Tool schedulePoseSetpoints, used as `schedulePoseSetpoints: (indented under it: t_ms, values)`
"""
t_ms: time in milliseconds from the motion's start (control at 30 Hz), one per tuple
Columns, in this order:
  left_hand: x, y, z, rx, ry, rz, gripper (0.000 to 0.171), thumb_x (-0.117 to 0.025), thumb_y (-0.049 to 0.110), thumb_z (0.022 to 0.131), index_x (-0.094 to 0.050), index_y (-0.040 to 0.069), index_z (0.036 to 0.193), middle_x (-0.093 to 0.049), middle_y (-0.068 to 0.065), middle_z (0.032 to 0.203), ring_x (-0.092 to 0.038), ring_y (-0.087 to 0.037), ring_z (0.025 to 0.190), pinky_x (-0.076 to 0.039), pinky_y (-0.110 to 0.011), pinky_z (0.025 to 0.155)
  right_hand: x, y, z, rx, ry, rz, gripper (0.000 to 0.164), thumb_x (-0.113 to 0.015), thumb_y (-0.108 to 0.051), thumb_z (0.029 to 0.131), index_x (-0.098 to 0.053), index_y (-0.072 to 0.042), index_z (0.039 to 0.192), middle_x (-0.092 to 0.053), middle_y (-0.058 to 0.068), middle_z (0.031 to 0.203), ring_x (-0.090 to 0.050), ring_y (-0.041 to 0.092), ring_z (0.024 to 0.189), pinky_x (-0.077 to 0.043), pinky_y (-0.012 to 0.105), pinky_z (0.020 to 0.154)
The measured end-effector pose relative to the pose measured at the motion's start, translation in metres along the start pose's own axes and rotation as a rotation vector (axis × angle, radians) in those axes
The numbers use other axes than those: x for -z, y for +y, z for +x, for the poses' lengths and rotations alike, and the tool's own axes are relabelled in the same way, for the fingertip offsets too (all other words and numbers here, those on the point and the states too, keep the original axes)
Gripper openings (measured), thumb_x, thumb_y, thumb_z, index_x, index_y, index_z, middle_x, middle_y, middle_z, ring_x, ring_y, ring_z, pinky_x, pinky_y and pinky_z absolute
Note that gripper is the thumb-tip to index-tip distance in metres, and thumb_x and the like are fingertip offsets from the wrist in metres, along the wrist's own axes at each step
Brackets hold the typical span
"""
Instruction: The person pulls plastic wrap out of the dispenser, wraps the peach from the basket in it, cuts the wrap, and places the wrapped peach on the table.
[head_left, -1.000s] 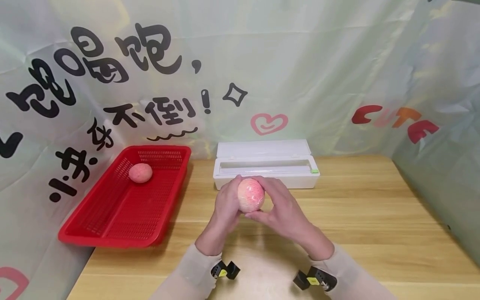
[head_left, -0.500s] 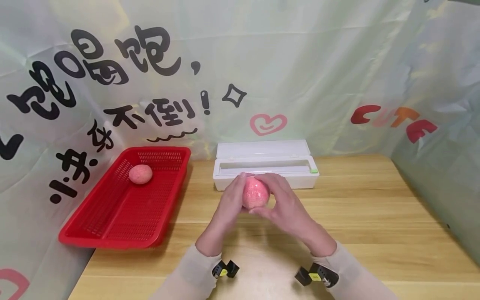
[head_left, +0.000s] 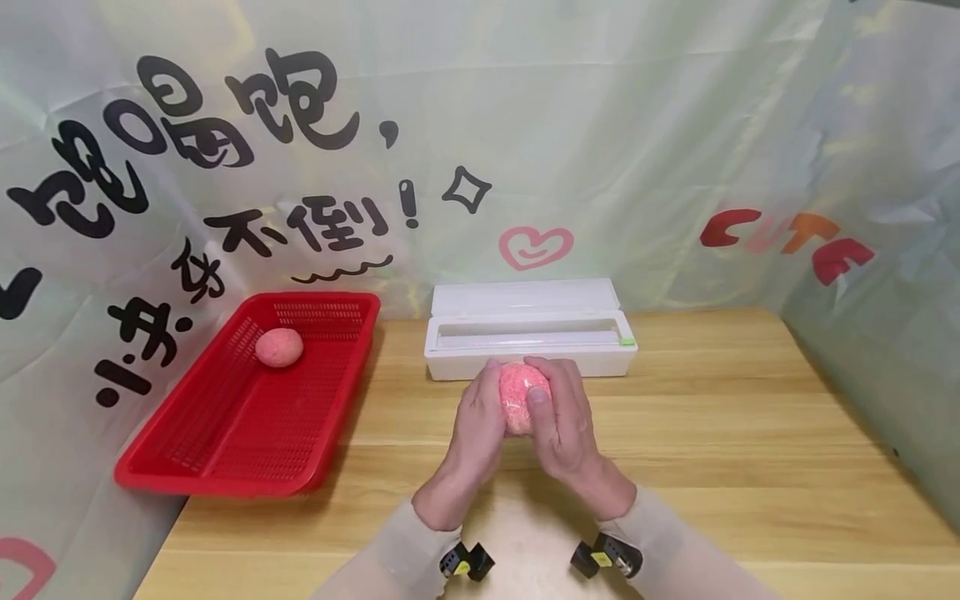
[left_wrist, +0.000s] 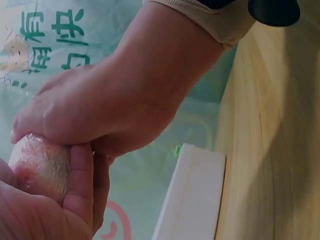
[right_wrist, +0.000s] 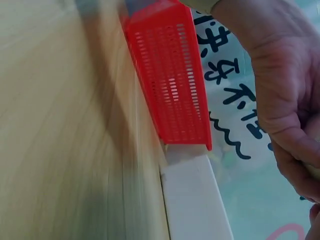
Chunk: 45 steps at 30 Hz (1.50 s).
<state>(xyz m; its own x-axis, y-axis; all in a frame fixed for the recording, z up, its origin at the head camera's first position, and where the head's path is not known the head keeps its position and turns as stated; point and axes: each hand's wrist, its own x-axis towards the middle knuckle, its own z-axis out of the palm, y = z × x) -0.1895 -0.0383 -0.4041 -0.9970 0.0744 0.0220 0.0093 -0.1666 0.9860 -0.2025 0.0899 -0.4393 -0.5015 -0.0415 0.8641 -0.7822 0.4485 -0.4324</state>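
Both hands together, clamped on ball (head_left: 516, 404): left hand (head_left: 478, 425) cups its left side, right hand (head_left: 566, 429) wraps the right, thumb over the near face. Ball sits between the palms, above the counter (head_left: 750, 433); neither hand nearer. Long axis hard to call with sides covered, probably about round. Beyond: box (head_left: 453, 365), lid up, running left-right. Basket (head_left: 262, 429) off left, on left hand's side, second ball (head_left: 279, 347) toward its far end. Versus half a second ago: ball slightly lower and right, wrists closer, right thumb shifted up onto ball's face. Box, basket unmoved.
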Motion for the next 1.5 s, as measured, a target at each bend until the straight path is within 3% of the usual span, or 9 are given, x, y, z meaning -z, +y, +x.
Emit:
schedulePoseSetpoints:
  t_ms: [133, 233, 300, 467, 567, 667, 967, 1233, 1500]
  values:
    - [0.008, -0.002, 0.006, -0.024, -0.027, -0.011, 0.048, -0.029, 0.044, 0.116, -0.060, 0.007, 0.124, -0.062, -0.006, 0.105, -0.059, -0.014, 0.087, -0.053, -0.025, 0.071, 0.012, 0.003, 0.007, -0.175, -0.246, 0.063, 0.042, -0.053, -0.026, 0.107, -0.055, -0.004, 0.144, -0.060, 0.015, 0.127, -0.056, 0.027, 0.113, -0.051, 0.041, 0.092]
    - [0.015, 0.000, 0.011, -0.049, -0.090, -0.015, 0.051, -0.028, 0.046, 0.116, -0.052, 0.009, 0.140, -0.059, -0.011, 0.128, -0.062, -0.018, 0.104, -0.057, -0.029, 0.085, 0.022, 0.002, 0.015, -0.318, -0.423, 0.062, 0.065, -0.072, -0.030, 0.099, -0.046, -0.012, 0.155, -0.054, 0.012, 0.144, -0.056, 0.024, 0.121, -0.054, 0.048, 0.097]
    - [0.021, 0.004, 0.013, -0.035, -0.155, 0.002, 0.052, -0.029, 0.047, 0.116, -0.047, 0.011, 0.149, -0.054, -0.015, 0.141, -0.062, -0.023, 0.116, -0.058, -0.035, 0.095, 0.026, 0.003, 0.019, -0.339, -0.464, 0.036, 0.078, -0.084, -0.030, 0.091, -0.045, -0.012, 0.156, -0.054, 0.011, 0.147, -0.058, 0.023, 0.118, -0.057, 0.046, 0.094]
    - [0.042, 0.016, 0.019, -0.014, -0.264, 0.217, 0.059, -0.058, 0.037, 0.109, -0.040, 0.020, 0.163, -0.046, -0.011, 0.160, -0.055, -0.032, 0.140, -0.054, -0.047, 0.108, 0.031, 0.007, 0.024, -0.321, -0.459, -0.017, 0.082, -0.095, -0.020, 0.080, -0.053, -0.009, 0.150, -0.060, 0.010, 0.144, -0.063, 0.023, 0.118, -0.061, 0.042, 0.091]
    - [0.052, 0.019, 0.021, -0.031, -0.282, 0.355, 0.072, -0.079, 0.027, 0.097, -0.045, 0.030, 0.161, -0.049, -0.001, 0.161, -0.057, -0.030, 0.141, -0.058, -0.045, 0.102, 0.033, 0.009, 0.026, -0.362, -0.480, 0.004, 0.083, -0.094, -0.016, 0.080, -0.053, -0.009, 0.151, -0.059, 0.010, 0.147, -0.063, 0.026, 0.124, -0.061, 0.043, 0.095]
    - [0.057, 0.018, 0.024, -0.056, -0.290, 0.401, 0.073, -0.087, 0.020, 0.089, -0.055, 0.031, 0.154, -0.055, 0.002, 0.156, -0.064, -0.028, 0.134, -0.061, -0.039, 0.096, 0.034, 0.009, 0.027, -0.401, -0.526, 0.015, 0.090, -0.094, -0.015, 0.080, -0.048, -0.010, 0.156, -0.056, 0.012, 0.151, -0.062, 0.029, 0.128, -0.060, 0.045, 0.097]
    - [0.057, 0.010, 0.028, -0.071, -0.296, 0.422, 0.072, -0.090, 0.015, 0.084, -0.061, 0.034, 0.147, -0.058, 0.001, 0.149, -0.066, -0.028, 0.128, -0.063, -0.039, 0.091, 0.033, 0.006, 0.026, -0.382, -0.551, -0.049, 0.084, -0.096, -0.020, 0.078, -0.053, -0.013, 0.150, -0.057, 0.010, 0.146, -0.062, 0.025, 0.122, -0.061, 0.039, 0.091]
    - [0.056, 0.008, 0.027, -0.109, -0.294, 0.500, 0.071, -0.091, 0.018, 0.084, -0.061, 0.032, 0.146, -0.061, -0.003, 0.143, -0.066, -0.032, 0.124, -0.063, -0.040, 0.091, 0.029, 0.006, 0.020, -0.261, -0.534, -0.121, 0.081, -0.097, -0.019, 0.077, -0.052, -0.009, 0.144, -0.054, 0.015, 0.142, -0.057, 0.033, 0.129, -0.057, 0.053, 0.103]
    - [0.061, 0.001, 0.030, -0.062, -0.391, 0.637, 0.078, -0.089, 0.023, 0.087, -0.052, 0.026, 0.155, -0.057, -0.004, 0.151, -0.056, -0.037, 0.138, -0.056, -0.054, 0.103, 0.027, 0.018, 0.009, -0.266, -0.564, -0.174, 0.074, -0.096, -0.019, 0.078, -0.055, -0.007, 0.138, -0.059, 0.015, 0.136, -0.059, 0.032, 0.125, -0.056, 0.051, 0.103]
